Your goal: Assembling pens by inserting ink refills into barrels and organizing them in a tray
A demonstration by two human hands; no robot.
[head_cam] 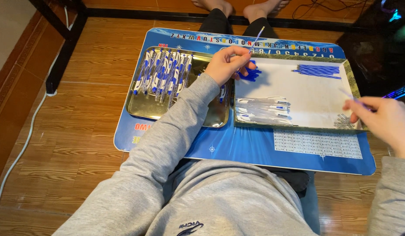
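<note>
My left hand (pixel 226 64) is over the seam between the two trays, fingers curled narrow around a thin, pale violet plastic refill tube (pixel 256 38) that sticks up and away from me at a slant. My right hand (pixel 384 120) is at the right edge of the flat white cardboard tray (pixel 311 96), thumb and forefinger pinched on a second slim, translucent tube (pixel 349 95); only its tip shows beyond the fingers.

Both trays rest on a glossy blue rectangular lap board (pixel 250 146) with rounded corners, laid across my legs.

White tray, matte surface, low printed rim:
- far right corner: bundle of straight blue ink refills (pixel 318 71), lying parallel.
- far left corner, just beside my left hand: small heap of short blue plastic pieces (pixel 251 74).
- near left corner: loose pile of clear, colourless pen barrels (pixel 262 110), some with blue ends.

Shiny gold-toned metal tray (pixel 143 107), rounded rim, at the board's left edge: row of assembled white-and-blue ballpoint pens (pixel 163 74) side by side along its far edge, reflections visible in the metal.

Grey knit sweatshirt sleeves (pixel 167 144), soft ribbed cuffs. Wood-grain floor (pixel 80 109) beneath; a white cable (pixel 25 142) runs along it to the left.
</note>
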